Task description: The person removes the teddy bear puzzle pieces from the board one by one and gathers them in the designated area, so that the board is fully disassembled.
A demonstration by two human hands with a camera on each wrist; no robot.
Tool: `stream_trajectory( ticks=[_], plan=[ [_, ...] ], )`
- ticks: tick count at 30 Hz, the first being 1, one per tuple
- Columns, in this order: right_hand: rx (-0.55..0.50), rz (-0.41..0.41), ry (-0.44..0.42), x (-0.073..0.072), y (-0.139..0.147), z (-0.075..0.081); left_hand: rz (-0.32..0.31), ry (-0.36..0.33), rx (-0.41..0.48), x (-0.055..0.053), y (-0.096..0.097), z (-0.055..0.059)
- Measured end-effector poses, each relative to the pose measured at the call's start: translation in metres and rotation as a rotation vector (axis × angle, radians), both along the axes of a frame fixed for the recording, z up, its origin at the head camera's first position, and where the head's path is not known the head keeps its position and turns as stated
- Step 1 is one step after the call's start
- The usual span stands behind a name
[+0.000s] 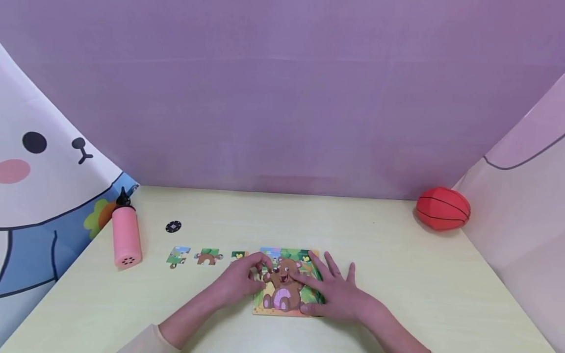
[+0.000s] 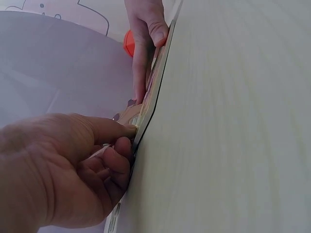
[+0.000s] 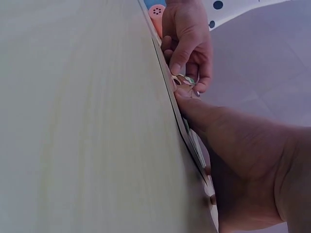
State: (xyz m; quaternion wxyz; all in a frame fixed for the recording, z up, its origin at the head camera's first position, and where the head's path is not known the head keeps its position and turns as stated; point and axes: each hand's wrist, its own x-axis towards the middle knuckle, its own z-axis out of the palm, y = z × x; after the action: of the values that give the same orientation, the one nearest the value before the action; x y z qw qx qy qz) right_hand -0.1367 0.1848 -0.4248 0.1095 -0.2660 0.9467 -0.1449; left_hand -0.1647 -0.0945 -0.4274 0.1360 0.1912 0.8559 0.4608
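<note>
Bear puzzle (image 1: 282, 297) lies flat on table (image 1: 388, 260), under my hands; left hand (image 1: 240, 279) pinches a piece (image 3: 187, 79), mostly hidden; spread right hand (image 1: 339, 295) partly covers puzzle's right side.

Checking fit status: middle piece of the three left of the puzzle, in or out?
Out: the piece lies on the table, apart from the bear puzzle, bare surface around it in the head view.

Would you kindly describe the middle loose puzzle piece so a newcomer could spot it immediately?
On the pale table, find the bear puzzle. To its left lie three loose pieces in a row. The middle piece alone shows a brown arch under green.
</note>
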Motion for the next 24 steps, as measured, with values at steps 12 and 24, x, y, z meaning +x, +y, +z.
stream_trajectory(
  ticks=[12, 24],
  plan=[
    [-0.011, -0.005, -0.034, -0.0006, 0.0000, -0.0015, -0.010, -0.011, 0.009, -0.0016, 0.0009, 0.0006],
    [-0.019, -0.006, -0.042, -0.0007, -0.0001, -0.0020, -0.059, 0.049, -0.070, 0.0003, 0.0037, 0.0036]
  ],
)
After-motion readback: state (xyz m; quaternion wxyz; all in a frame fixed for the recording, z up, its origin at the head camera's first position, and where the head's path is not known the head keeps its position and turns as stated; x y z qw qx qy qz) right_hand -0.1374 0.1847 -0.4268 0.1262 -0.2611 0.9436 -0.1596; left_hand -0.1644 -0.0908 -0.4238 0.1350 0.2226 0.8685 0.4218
